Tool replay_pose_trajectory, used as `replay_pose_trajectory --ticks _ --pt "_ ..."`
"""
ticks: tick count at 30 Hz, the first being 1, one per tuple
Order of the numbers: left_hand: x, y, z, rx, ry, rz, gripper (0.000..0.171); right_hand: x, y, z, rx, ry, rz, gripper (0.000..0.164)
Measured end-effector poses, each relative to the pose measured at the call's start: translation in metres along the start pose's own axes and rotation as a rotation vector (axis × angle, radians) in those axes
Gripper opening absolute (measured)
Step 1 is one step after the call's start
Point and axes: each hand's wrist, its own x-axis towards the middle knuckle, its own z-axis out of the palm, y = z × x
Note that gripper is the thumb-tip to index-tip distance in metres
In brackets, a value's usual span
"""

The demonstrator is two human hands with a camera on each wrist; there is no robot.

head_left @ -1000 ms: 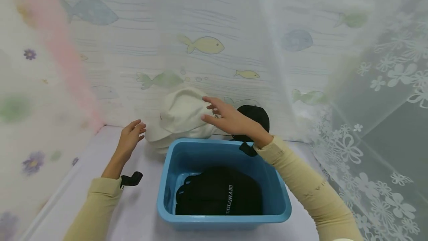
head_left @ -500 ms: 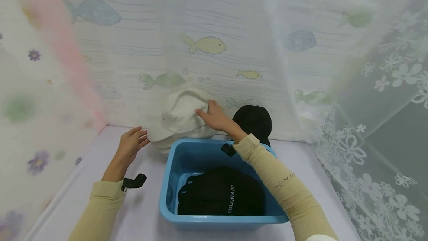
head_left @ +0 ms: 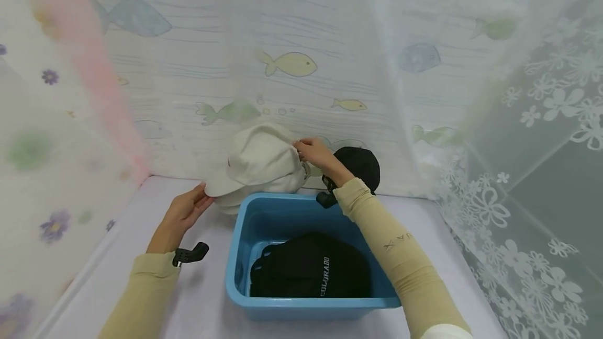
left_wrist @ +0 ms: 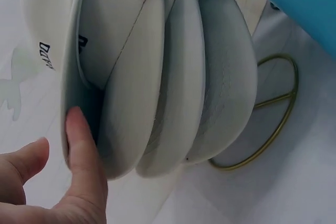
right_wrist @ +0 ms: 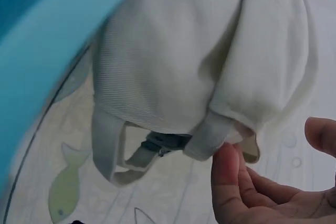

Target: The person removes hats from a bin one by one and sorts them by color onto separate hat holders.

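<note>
A stack of off-white baseball caps (head_left: 264, 156) stands behind the blue bin, brims to the left. My left hand (head_left: 188, 208) is at the top cap's brim. In the left wrist view its fingers (left_wrist: 84, 156) touch the brim's underside, while the thumb stands apart on the outer side. At the back of the top cap is my right hand (head_left: 316, 153). Its fingertips (right_wrist: 226, 161) meet the end of the back strap (right_wrist: 207, 135), with the thumb held away. Below the top cap, the lower brims (left_wrist: 178, 103) fan out in the left wrist view.
The blue bin (head_left: 233, 266) sits in front of the stack, holding black caps (head_left: 297, 271), one lettered COLORADO. Another black cap (head_left: 367, 164) stands behind the bin, right of the white ones. A brass-coloured wire stand (left_wrist: 294, 85) shows under the white caps. A patterned curtain (head_left: 292, 25) hangs behind.
My right hand has come left to the white cap, touched its side, then slipped round its back edge. The left hand has moved right and reached the brim.
</note>
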Motion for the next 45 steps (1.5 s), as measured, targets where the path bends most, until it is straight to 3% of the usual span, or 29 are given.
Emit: replay_pose_trajectory --ticks 5,10,14,17,22,29,33,37,41,45 --pt "0.007 -0.002 0.006 0.001 0.016 0.011 0.025 0.018 0.004 -0.006 0.214 0.015 0.084 0.057" --pt "0.016 -0.007 0.013 0.109 0.051 0.042 0.051 0.024 -0.001 -0.004 0.368 0.028 0.133 0.052" --pt "0.02 -0.012 0.013 0.179 0.091 0.07 0.067 0.025 -0.006 -0.002 0.42 0.037 0.192 0.065" --pt "0.018 -0.014 0.011 0.217 0.104 0.111 0.069 0.023 -0.007 -0.003 0.406 0.037 0.237 0.072" --pt "0.018 -0.018 0.008 0.28 0.105 0.198 0.071 0.015 -0.006 -0.008 0.264 -0.006 0.268 0.077" --pt "0.023 -0.02 0.005 0.312 0.088 0.191 0.069 0.011 -0.002 -0.012 0.147 -0.07 0.284 0.094" --pt "0.022 -0.014 0.004 0.331 0.102 0.158 0.071 0.013 -0.004 -0.011 0.076 -0.093 0.272 0.081" --pt "0.027 -0.013 0.013 0.398 0.091 0.124 0.076 0.013 0.002 -0.017 0.031 -0.131 0.264 0.046" --pt "0.031 -0.013 0.019 0.469 0.087 0.134 0.079 0.014 0.006 -0.021 -0.01 -0.208 0.251 0.062" --pt "0.034 -0.012 0.023 0.508 0.096 0.17 0.076 0.015 0.008 -0.022 0.026 -0.243 0.211 0.056"
